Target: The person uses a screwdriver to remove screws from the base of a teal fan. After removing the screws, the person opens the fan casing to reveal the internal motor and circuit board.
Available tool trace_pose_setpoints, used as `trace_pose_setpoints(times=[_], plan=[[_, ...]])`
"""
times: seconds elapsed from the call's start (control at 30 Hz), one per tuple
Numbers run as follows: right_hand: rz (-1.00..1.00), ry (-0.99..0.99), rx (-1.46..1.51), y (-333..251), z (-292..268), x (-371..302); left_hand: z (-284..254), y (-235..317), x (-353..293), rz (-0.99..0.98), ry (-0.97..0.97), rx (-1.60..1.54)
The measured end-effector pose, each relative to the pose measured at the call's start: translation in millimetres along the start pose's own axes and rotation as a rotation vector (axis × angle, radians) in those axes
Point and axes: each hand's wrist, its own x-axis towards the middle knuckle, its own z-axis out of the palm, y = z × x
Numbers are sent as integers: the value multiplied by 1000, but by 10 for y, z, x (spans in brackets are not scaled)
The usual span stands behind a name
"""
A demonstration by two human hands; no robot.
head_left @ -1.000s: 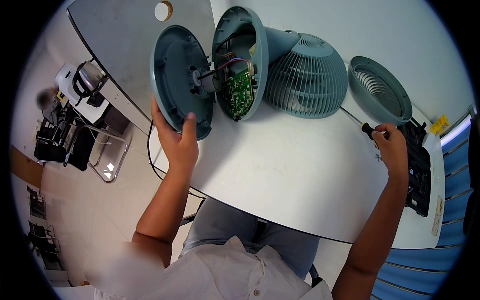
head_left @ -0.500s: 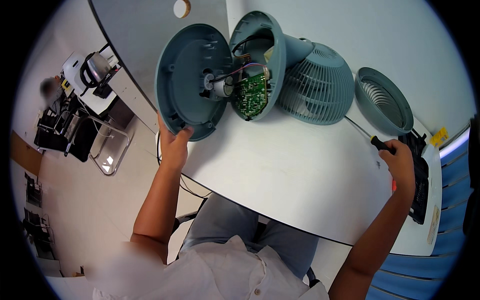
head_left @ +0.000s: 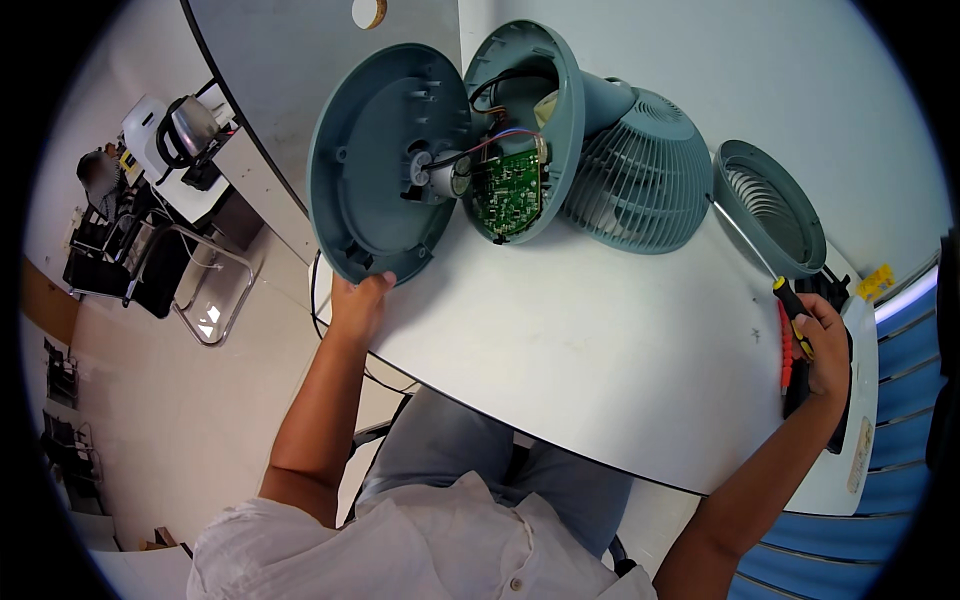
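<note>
My left hand (head_left: 362, 302) grips the lower rim of a round grey-green fan base cover (head_left: 370, 200), which stands tilted on its edge. A small white motor (head_left: 450, 178) sits at the cover's inner side, and wires run from it into the opened fan base (head_left: 570, 130). Inside that base a green circuit board (head_left: 508, 190) shows. The fan's caged head (head_left: 645, 185) lies to the right, joined to the base by its neck. At the right, my right hand (head_left: 826, 350) is closed round the yellow-and-black handle of a screwdriver (head_left: 789, 297), its shaft pointing up and left.
A detached round fan grille (head_left: 768, 205) lies at the table's back right, beside the wall. Near my right hand are a red ribbed tool part (head_left: 786, 345) and a dark case partly hidden. Off to the left stand a kettle (head_left: 190, 130) and chairs (head_left: 155, 270).
My right hand has moved right and toward me with the screwdriver, whose tip has left the area beside the fan head. The left hand and cover have shifted slightly.
</note>
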Motion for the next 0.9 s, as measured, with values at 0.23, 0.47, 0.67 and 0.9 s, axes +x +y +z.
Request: trace_pose_setpoints(times=[0.23,0.47,0.67,0.9], plan=[[-269,-168,376,121,350,146,-49,-15,-19,29,55,-38],[-211,-538,220,-186,1140,28,-58,-9,-33,44,62,-50],[-304,-480,-100,-237,1508,-85,-78,-15,-64,66,109,-66],[-637,-297,-355,-157,1688,-149,-206,-11,-119,85,77,-18]])
